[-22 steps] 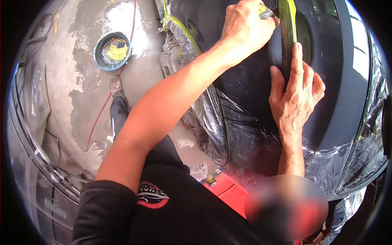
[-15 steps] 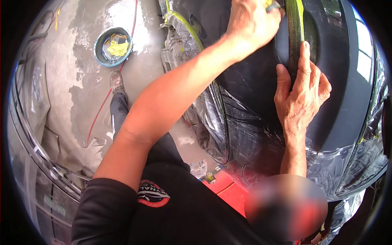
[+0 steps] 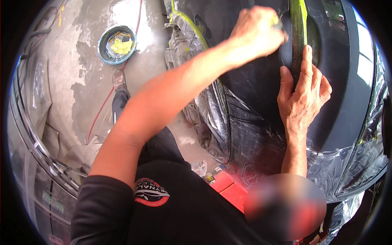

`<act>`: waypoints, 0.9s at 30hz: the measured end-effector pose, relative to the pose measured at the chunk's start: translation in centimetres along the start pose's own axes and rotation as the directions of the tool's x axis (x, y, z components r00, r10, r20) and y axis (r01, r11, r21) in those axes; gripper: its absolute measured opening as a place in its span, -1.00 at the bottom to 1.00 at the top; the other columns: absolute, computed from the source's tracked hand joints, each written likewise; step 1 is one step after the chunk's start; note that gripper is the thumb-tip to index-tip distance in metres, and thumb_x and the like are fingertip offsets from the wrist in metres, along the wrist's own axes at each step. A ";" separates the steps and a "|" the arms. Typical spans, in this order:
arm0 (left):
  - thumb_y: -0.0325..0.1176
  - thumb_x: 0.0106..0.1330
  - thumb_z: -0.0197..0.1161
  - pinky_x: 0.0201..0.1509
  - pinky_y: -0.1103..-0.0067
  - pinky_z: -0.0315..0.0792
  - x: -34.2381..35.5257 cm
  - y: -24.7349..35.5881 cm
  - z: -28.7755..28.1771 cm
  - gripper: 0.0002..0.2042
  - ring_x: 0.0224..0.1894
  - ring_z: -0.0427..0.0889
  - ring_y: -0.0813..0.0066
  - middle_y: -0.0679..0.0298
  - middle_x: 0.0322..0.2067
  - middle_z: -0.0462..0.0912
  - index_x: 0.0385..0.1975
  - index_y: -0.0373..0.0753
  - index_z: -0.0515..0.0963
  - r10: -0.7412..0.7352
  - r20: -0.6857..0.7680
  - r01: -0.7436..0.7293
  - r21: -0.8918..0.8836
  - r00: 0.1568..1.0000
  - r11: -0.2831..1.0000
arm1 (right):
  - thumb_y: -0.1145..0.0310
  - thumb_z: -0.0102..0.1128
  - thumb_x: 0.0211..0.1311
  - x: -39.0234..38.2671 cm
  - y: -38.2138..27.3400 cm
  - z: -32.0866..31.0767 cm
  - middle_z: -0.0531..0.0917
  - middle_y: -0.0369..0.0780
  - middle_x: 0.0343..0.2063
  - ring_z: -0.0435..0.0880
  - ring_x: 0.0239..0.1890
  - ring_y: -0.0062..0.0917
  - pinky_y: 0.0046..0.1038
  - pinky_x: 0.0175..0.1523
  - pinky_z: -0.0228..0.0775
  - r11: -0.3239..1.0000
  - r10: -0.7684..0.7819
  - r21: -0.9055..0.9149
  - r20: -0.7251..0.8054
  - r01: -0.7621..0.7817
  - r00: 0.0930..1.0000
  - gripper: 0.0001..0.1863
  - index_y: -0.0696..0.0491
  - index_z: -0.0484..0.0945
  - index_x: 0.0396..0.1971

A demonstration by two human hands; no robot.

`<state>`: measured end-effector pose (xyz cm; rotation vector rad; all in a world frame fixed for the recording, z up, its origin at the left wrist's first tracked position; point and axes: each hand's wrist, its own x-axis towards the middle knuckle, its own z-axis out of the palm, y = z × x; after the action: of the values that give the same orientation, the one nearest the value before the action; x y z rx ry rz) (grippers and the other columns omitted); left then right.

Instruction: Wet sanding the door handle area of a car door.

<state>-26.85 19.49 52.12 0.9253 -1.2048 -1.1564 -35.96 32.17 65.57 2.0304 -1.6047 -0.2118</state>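
Observation:
My left hand is closed around a small yellow and grey pad, blurred and partly hidden by the fingers, just left of a door handle with yellow-green tape along it, on a dark matte car panel. My right hand lies with fingers apart on that panel, its index finger extended to the handle strip and its thumb at the lower left of the handle's recess. Whitish smears mark the lower panel. Crumpled plastic and paper masking, edged with yellow-green tape, runs down the panel's left side.
A blue basin holding yellow and grey scraps stands on the stained floor, near my foot and a thin red hose. Dark bent rails line the left. A red object lies below the panel.
The whole view has shifted slightly. My left hand with the pad has dipped slightly toward me beside the handle and is blurred. My right hand stays in place on the panel.

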 end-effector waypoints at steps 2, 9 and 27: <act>-0.37 0.35 0.45 -0.14 0.23 0.63 2.7 1.4 -1.9 -0.78 -0.25 0.81 -0.10 -0.09 -0.38 0.76 -0.34 -0.39 0.59 0.031 0.005 -0.030 -0.140 1.000 0.990 | 0.11 0.50 0.36 0.1 -0.2 -0.1 0.72 -0.30 0.01 0.61 0.07 -0.33 -0.19 0.33 0.24 1.000 0.001 -0.006 -0.006 -0.001 1.000 -0.19 -0.12 0.43 0.59; -0.27 0.25 0.50 -0.23 0.19 0.69 -3.3 2.1 -1.0 -0.76 -0.32 0.84 -0.10 -0.11 -0.42 0.78 -0.29 -0.33 0.71 0.012 0.108 -0.002 -0.090 0.994 0.996 | 0.09 0.49 0.37 -0.1 -0.1 0.2 0.72 -0.31 0.00 0.59 0.08 -0.33 -0.20 0.32 0.24 1.000 0.011 0.012 0.004 -0.011 1.000 -0.20 -0.14 0.43 0.58; -0.47 0.47 0.38 0.02 0.43 0.66 -5.6 4.2 -4.3 -0.76 -0.11 0.79 0.43 0.12 -0.12 0.81 0.09 -0.26 0.67 -0.135 -0.195 0.101 -0.178 0.971 0.979 | 0.44 0.53 0.29 -1.9 -2.1 -3.4 0.75 -0.18 0.04 0.61 0.15 -0.32 -0.27 0.33 0.35 0.943 0.044 0.332 -0.232 0.037 0.972 -0.46 -0.02 0.73 0.30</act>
<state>-21.86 25.61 54.31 0.9732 -0.8810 -1.2045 -33.24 35.31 67.01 2.2026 -1.5734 0.3174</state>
